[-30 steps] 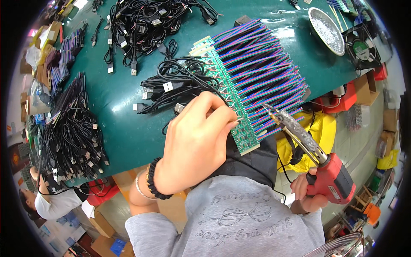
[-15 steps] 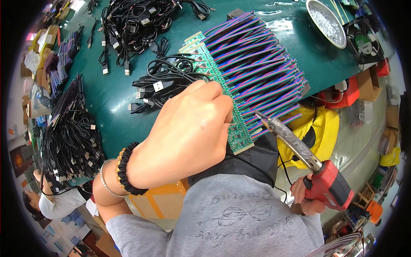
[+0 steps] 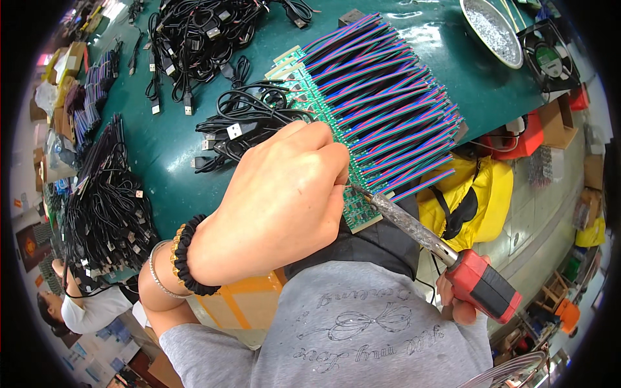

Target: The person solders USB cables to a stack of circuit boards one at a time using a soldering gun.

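Note:
My left hand [image 3: 284,187] is closed in a pinch over the lower part of a green circuit board panel [image 3: 361,216]; a thin wire end [image 3: 347,186] shows at its fingertips, and most of what it grips is hidden. My right hand [image 3: 458,304], partly hidden, grips the red and black handle of a soldering iron [image 3: 482,284]. The iron's tip touches or nearly touches the board beside my left fingertips. Rows of bundled coloured wires [image 3: 394,97] run off the panel's right side. Black USB cables [image 3: 249,123] lie at its upper left, some reaching the boards.
More black USB cables [image 3: 200,39] are heaped on the green table [image 3: 174,161], with another bundle [image 3: 107,200] at the left. A pale bowl of silvery bits [image 3: 491,32] and a black fan [image 3: 548,59] stand far right. Yellow fabric [image 3: 485,213] hangs beside the table's edge.
The soldering iron has moved left and slightly down, bringing its tip from the coloured wires to the board by my left fingertips. My left hand stays almost in place, still pinching.

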Action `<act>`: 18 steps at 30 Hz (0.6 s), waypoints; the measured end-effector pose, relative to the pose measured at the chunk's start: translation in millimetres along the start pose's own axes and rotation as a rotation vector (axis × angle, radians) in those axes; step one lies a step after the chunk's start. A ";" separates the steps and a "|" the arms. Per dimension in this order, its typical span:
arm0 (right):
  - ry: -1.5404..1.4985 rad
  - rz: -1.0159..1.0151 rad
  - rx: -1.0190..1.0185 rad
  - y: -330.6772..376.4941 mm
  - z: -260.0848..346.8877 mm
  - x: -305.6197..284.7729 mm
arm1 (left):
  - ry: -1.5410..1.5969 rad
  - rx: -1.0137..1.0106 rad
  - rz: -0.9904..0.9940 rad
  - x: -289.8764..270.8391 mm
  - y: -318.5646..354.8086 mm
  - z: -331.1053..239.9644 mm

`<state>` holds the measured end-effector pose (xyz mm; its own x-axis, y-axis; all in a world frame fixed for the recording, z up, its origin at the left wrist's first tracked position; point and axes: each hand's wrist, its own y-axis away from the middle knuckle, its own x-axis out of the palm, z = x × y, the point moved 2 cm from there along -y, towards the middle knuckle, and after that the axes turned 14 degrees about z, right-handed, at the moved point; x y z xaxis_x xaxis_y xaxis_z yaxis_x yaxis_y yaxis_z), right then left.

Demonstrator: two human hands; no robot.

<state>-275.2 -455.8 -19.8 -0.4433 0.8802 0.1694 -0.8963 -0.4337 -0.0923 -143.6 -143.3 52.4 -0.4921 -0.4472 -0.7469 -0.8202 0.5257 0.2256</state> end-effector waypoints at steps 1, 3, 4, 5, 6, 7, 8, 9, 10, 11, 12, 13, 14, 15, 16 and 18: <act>0.037 0.013 -0.031 0.2 -0.8 -1.5 | 0.002 0.001 -0.001 0.0 0.1 0.4; 0.075 0.026 -0.064 1.3 -7.3 -12.3 | 0.006 0.004 0.000 0.0 -0.1 1.3; 0.046 0.178 -0.156 2.4 -12.8 -21.3 | 0.008 0.007 0.000 -0.5 0.2 1.3; 0.017 0.329 -0.246 2.9 -16.7 -24.6 | 0.007 0.008 -0.002 -0.5 -0.3 1.6; 0.019 0.330 -0.248 6.5 -20.1 -24.6 | 0.003 0.014 -0.005 -0.7 -1.0 1.9; 0.002 0.282 -0.243 9.1 -21.4 -22.8 | -0.001 0.018 -0.007 -0.5 -1.3 2.5; -0.015 0.234 -0.239 9.9 -22.0 -22.6 | -0.003 0.019 -0.010 -1.0 -1.7 3.1; -0.013 0.237 -0.243 7.9 -22.3 -23.7 | 0.004 0.016 -0.004 -2.2 -2.1 3.7; 0.001 0.254 -0.249 0.9 -20.2 -21.8 | 0.008 0.010 -0.001 -2.8 -1.2 3.7; 0.016 0.272 -0.257 -5.3 -17.4 -19.0 | 0.002 0.008 -0.008 -3.4 -0.8 4.0; 0.014 0.280 -0.267 -9.2 -14.5 -15.1 | 0.017 0.026 -0.017 -3.6 -0.7 4.3; -0.024 0.244 -0.220 -13.4 -13.7 -10.6 | 0.025 0.035 -0.032 -4.4 2.6 4.3; -0.078 0.223 -0.178 -19.8 -17.6 -7.9 | -0.005 0.014 -0.033 -2.6 6.2 5.4; -0.103 0.258 -0.201 -19.7 -14.9 -1.8 | -0.010 0.009 -0.051 0.8 9.0 7.1; -0.067 0.083 -0.031 -15.5 -6.2 3.0 | -0.017 0.030 -0.055 2.1 6.5 9.2; -0.100 -0.066 0.042 -17.1 -11.7 2.3 | -0.145 0.070 -0.042 4.7 3.7 6.8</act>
<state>-260.8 -444.1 -29.3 -0.3802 0.8844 0.2708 -0.9221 -0.3851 -0.0369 -147.0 -138.6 45.5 -0.4063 -0.3630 -0.8386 -0.8145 0.5598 0.1523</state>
